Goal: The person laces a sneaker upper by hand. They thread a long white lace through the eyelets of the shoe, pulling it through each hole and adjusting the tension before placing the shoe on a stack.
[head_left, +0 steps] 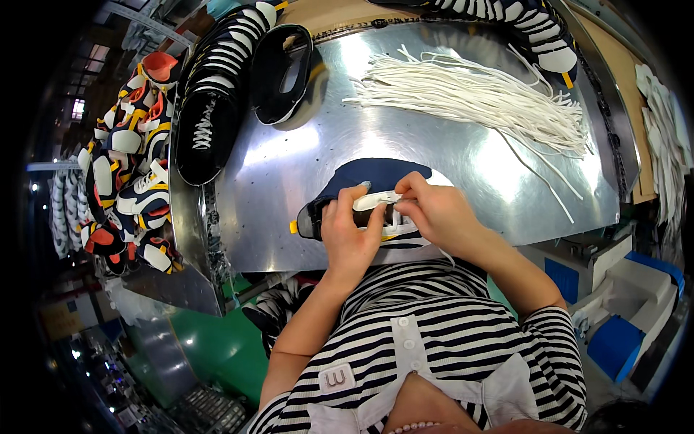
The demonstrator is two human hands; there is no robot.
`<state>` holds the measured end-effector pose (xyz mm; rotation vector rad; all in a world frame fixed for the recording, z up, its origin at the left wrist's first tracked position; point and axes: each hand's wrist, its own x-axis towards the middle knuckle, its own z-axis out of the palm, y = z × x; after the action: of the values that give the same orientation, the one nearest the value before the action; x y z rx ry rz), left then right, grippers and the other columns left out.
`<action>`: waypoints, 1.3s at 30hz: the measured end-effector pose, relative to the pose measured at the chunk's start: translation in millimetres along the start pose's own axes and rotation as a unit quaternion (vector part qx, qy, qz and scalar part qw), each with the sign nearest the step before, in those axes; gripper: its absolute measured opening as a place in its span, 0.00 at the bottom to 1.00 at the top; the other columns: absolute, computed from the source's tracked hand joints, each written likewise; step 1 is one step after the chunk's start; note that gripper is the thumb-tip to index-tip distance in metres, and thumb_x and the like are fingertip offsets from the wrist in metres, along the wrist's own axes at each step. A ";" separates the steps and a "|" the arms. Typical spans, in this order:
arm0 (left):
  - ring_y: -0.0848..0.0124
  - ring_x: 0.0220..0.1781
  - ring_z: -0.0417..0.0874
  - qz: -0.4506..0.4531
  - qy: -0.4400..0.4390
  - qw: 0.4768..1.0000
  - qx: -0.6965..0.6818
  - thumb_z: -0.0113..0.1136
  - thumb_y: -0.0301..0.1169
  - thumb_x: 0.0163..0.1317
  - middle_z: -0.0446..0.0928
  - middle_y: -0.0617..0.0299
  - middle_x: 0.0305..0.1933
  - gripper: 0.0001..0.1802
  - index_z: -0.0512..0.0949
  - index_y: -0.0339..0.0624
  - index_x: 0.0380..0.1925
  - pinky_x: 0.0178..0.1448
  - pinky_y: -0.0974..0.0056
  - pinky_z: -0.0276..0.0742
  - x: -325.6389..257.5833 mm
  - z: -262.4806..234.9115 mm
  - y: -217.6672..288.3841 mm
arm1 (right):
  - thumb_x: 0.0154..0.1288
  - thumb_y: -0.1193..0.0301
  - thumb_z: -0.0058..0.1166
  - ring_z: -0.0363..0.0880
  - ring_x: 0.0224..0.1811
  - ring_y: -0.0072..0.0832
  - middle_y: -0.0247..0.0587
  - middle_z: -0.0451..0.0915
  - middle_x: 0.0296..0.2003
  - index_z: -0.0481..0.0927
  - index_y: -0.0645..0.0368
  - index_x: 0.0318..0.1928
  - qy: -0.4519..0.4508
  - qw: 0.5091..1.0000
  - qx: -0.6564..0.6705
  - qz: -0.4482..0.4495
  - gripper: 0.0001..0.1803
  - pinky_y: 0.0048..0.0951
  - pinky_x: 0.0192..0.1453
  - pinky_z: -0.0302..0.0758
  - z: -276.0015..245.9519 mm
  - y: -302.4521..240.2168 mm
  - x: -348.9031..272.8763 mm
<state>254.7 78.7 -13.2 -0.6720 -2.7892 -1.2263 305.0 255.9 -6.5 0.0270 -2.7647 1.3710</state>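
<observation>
A dark navy shoe upper (369,177) with white trim lies at the near edge of a shiny metal table (289,181). My left hand (350,231) grips its left side, thumb on the white tongue piece. My right hand (434,213) pinches the white lace and eyelet area beside it, fingers closed on the shoe. A thin white lace trails down from under my right hand.
A bundle of white laces (477,94) lies spread at the table's back right. Black-and-white laced shoe uppers (213,94) and an unlaced one (282,72) sit at the back left. A pile of colourful shoe uppers (134,159) fills the left. Blue bins (614,340) stand lower right.
</observation>
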 end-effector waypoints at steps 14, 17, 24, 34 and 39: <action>0.74 0.43 0.82 -0.008 -0.050 0.996 -0.069 0.68 0.22 0.58 0.80 0.55 0.42 0.19 0.74 0.32 0.48 0.47 0.70 0.78 -3.8 6.6 -1.6 | 0.69 0.67 0.53 0.81 0.29 0.45 0.46 0.81 0.24 0.72 0.60 0.45 -0.058 0.998 0.019 0.022 0.11 0.43 0.33 0.74 -13.1 -5.1 5.9; 0.75 0.40 0.82 -0.025 -0.030 0.993 -0.107 0.69 0.23 0.58 0.82 0.57 0.38 0.18 0.74 0.32 0.47 0.46 0.70 0.78 -3.0 12.1 -5.2 | 0.68 0.67 0.54 0.82 0.29 0.45 0.44 0.81 0.24 0.73 0.60 0.44 -0.032 0.999 0.017 0.028 0.10 0.42 0.33 0.74 -17.0 -4.8 -0.7; 0.76 0.40 0.81 -0.029 -0.039 0.994 -0.094 0.68 0.22 0.59 0.82 0.57 0.39 0.17 0.74 0.31 0.47 0.45 0.71 0.77 -3.7 11.6 -2.8 | 0.67 0.72 0.54 0.84 0.32 0.42 0.47 0.84 0.29 0.75 0.61 0.45 -0.025 0.998 0.027 0.056 0.09 0.37 0.36 0.77 -30.8 -15.8 -11.0; 0.60 0.42 0.82 0.053 -0.053 0.997 -0.027 0.64 0.22 0.57 0.80 0.50 0.42 0.20 0.74 0.36 0.50 0.47 0.62 0.77 -8.8 6.1 15.5 | 0.64 0.70 0.56 0.82 0.29 0.46 0.48 0.80 0.24 0.70 0.59 0.44 -0.015 0.998 -0.024 0.054 0.12 0.44 0.33 0.76 13.7 -8.2 8.7; 0.74 0.37 0.80 -0.099 -0.037 0.959 -0.264 0.62 0.19 0.58 0.79 0.56 0.40 0.19 0.72 0.34 0.51 0.41 0.69 0.74 6.1 7.5 -8.0 | 0.65 0.71 0.58 0.81 0.28 0.43 0.46 0.81 0.28 0.75 0.59 0.45 0.032 0.999 -0.032 0.023 0.11 0.40 0.32 0.75 -29.0 -3.0 -4.4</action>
<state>247.1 81.5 -22.8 -0.4612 -2.6381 -2.0615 310.7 277.2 13.2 -0.0833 -2.7708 1.2686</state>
